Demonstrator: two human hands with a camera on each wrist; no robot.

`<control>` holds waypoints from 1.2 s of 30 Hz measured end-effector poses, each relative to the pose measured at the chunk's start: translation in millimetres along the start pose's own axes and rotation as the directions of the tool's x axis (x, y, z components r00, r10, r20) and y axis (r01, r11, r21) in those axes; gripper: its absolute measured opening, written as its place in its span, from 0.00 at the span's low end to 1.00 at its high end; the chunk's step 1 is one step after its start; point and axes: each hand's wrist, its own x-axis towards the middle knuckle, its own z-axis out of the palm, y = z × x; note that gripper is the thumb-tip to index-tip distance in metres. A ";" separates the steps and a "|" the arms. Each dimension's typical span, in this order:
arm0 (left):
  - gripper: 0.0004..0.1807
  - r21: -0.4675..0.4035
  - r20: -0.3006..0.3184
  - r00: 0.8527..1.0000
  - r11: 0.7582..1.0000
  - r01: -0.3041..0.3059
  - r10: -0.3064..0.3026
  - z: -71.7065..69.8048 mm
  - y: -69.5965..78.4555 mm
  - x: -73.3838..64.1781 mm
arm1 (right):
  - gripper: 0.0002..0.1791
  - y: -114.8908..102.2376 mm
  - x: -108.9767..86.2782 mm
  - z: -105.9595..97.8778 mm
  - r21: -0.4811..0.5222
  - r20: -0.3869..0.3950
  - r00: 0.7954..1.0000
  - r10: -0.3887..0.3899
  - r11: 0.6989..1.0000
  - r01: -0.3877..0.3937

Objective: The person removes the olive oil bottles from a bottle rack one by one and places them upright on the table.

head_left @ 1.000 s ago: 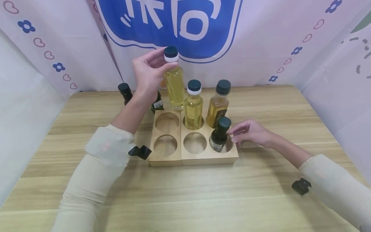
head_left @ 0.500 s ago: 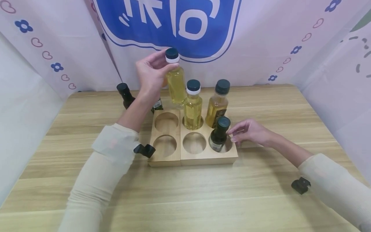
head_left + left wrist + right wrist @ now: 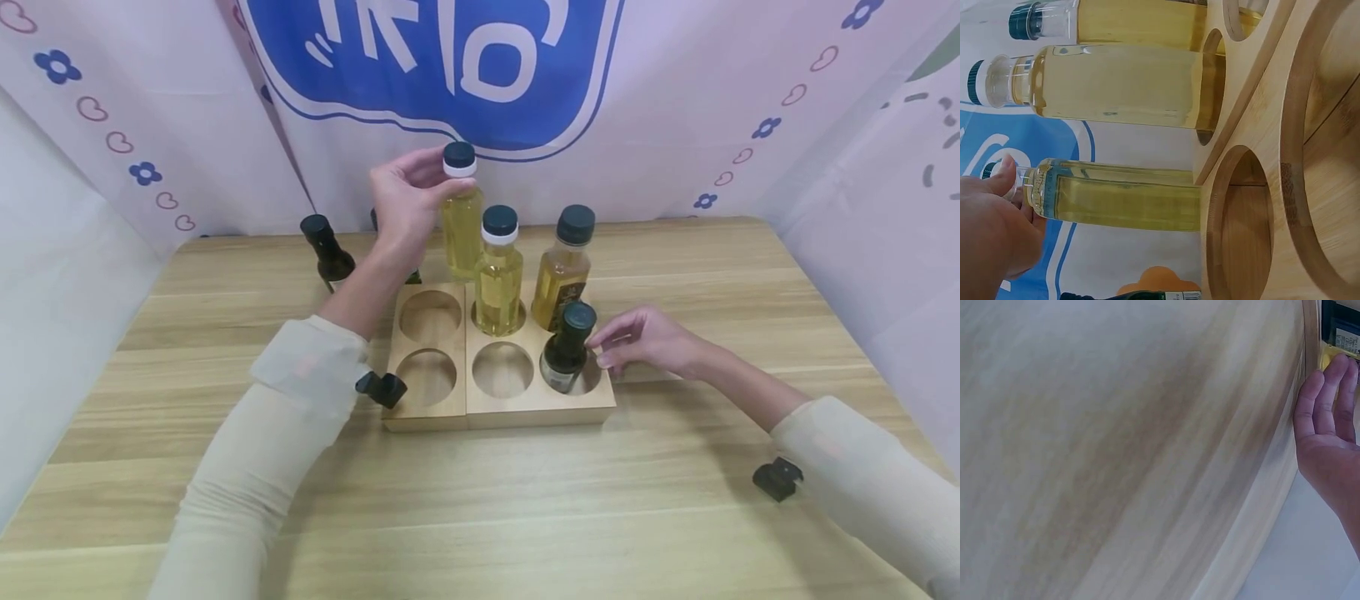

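In the head view, my left hand (image 3: 405,204) grips a clear bottle of pale yellow oil (image 3: 460,233) by its neck, just below the dark green cap. The bottle is upright behind a wooden bottle rack (image 3: 540,417); whether its base touches the table cannot be told. The left wrist view has this oil bottle (image 3: 1122,194) beside the rack's round holes. At the rack's right side, the fingers of my right hand (image 3: 652,343) touch the edge, close to a small dark bottle (image 3: 562,362) tilted in the front right hole.
Another pale oil bottle (image 3: 498,292) sits in the back middle hole. An amber bottle (image 3: 562,279) occupies the back right one. Left of the rack, a dark bottle (image 3: 330,254) stands partly behind my left forearm. A printed cloth (image 3: 645,125) hangs behind the table (image 3: 525,517).
My left hand has moved right and slightly down with the oil bottle, which is now partly behind the middle one. My right hand has stayed at the rack's side.
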 end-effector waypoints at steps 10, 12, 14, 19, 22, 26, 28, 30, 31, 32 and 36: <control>0.24 0.035 -0.038 0.996 0.996 0.077 -0.075 2.7 -4.8 5.3 | 0.14 0.7 0.6 -0.5 0.003 -0.002 1.000 0.007 1.000 -0.007; 0.24 0.037 -0.040 0.995 0.995 0.087 -0.086 3.6 -5.4 6.2 | 0.14 1.2 0.6 -0.7 0.004 -0.001 1.000 0.006 1.000 -0.006; 0.24 0.037 -0.040 0.995 0.995 0.096 -0.094 4.5 -6.2 7.1 | 0.14 1.6 0.7 -0.9 0.004 0.000 1.000 0.004 1.000 -0.004; 0.24 0.035 -0.051 0.994 0.994 0.101 -0.099 6.6 -8.5 8.8 | 0.13 1.1 0.8 -0.5 0.005 0.004 1.000 0.001 1.000 -0.001; 0.24 0.031 -0.059 0.993 0.994 0.107 -0.105 7.9 -10.0 9.6 | 0.13 0.3 0.6 -0.1 0.004 0.003 1.000 0.004 1.000 -0.004; 0.25 0.033 -0.064 0.992 0.993 0.114 -0.112 9.9 -11.9 10.5 | 0.13 -0.3 -0.3 0.3 -0.001 -0.001 1.000 0.007 1.000 -0.007; 0.25 0.032 -0.065 0.991 0.993 0.116 -0.114 10.8 -12.6 11.0 | 0.13 -0.6 -0.6 0.6 -0.002 -0.004 1.000 0.008 1.000 -0.008; 0.25 0.024 -0.063 0.991 0.993 0.116 -0.114 11.4 -13.2 11.7 | 0.13 -1.0 -0.9 0.9 -0.003 -0.010 1.000 0.009 1.000 -0.009; 0.25 0.019 -0.063 0.991 0.993 0.120 -0.119 11.4 -13.2 11.9 | 0.13 -1.1 -1.0 1.0 -0.004 -0.012 1.000 0.010 1.000 -0.010; 0.25 0.021 -0.064 0.990 0.992 0.123 -0.122 11.3 -13.4 12.1 | 0.13 -1.5 -1.0 1.1 -0.006 -0.014 1.000 0.009 1.000 -0.009; 0.25 0.027 -0.066 0.989 0.991 0.134 -0.132 10.4 -14.2 12.5 | 0.13 -1.9 -1.2 1.3 -0.022 -0.021 1.000 0.008 1.000 -0.009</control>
